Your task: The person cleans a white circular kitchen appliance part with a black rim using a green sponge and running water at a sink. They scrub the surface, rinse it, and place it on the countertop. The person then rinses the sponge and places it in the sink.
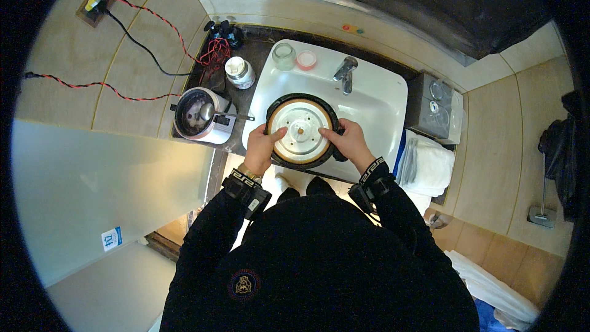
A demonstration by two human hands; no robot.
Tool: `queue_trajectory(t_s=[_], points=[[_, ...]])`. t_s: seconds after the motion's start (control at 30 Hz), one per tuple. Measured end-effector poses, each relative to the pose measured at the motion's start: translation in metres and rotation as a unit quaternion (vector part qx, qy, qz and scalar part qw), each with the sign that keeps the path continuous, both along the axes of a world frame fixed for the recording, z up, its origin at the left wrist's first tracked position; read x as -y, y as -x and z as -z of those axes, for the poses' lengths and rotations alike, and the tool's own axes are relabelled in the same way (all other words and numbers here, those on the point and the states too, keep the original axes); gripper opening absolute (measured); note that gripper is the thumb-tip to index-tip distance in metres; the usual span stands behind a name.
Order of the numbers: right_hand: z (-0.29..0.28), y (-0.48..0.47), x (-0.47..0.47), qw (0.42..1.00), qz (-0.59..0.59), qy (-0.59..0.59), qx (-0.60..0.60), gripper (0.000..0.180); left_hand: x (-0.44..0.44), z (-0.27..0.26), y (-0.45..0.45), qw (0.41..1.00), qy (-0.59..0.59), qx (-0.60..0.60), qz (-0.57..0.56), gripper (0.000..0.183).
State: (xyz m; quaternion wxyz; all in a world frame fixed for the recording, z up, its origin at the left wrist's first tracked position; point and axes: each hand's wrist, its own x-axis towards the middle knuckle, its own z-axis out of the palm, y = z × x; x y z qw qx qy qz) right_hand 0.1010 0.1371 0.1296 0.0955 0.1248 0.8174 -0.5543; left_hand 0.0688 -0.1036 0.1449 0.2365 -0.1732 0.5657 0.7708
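My left hand [261, 148] and my right hand [351, 144] grip a round lid [300, 147] from both sides, above the front of a white washbasin [378, 110]. The lid has a black rim, a tan ring and a silvery metal inner plate with small holes and a knob in the middle. Both thumbs rest on the face towards me; the other fingers are mostly hidden behind it. To the left stands a white electric cooking pot [224, 130] with a dark inside and pale contents. A metal spoon [208, 111] lies across its rim, handle pointing right.
A chrome faucet [345, 74], a glass jar [284, 56] and a pink-rimmed cap [306, 60] are on the basin's back ledge. A white bottle [240, 73], dark pump bottles [230, 34] and red-black cords [214, 55] stand left. Folded towels [426, 163] and a grey box [431, 108] are right.
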Motion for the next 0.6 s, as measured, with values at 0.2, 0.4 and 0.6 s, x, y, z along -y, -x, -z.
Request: queue_trajectory(t_s=[0.2,0.4,0.6], points=[[0.001,0.007,-0.016,0.999,0.029,0.000,0.036,0.055,-0.001,0.000,-0.001,1.000,-0.009,0.007,0.001,0.037],[-0.033,0.013,-0.023,0.980,0.018,0.094,-0.173,0.035,-0.009,0.004,-0.002,0.997,0.062,-0.015,0.052,0.040],[-0.044,0.021,0.021,0.923,-0.222,-0.039,-0.311,0.039,-0.032,0.006,0.000,0.976,0.138,-0.075,0.152,0.034]])
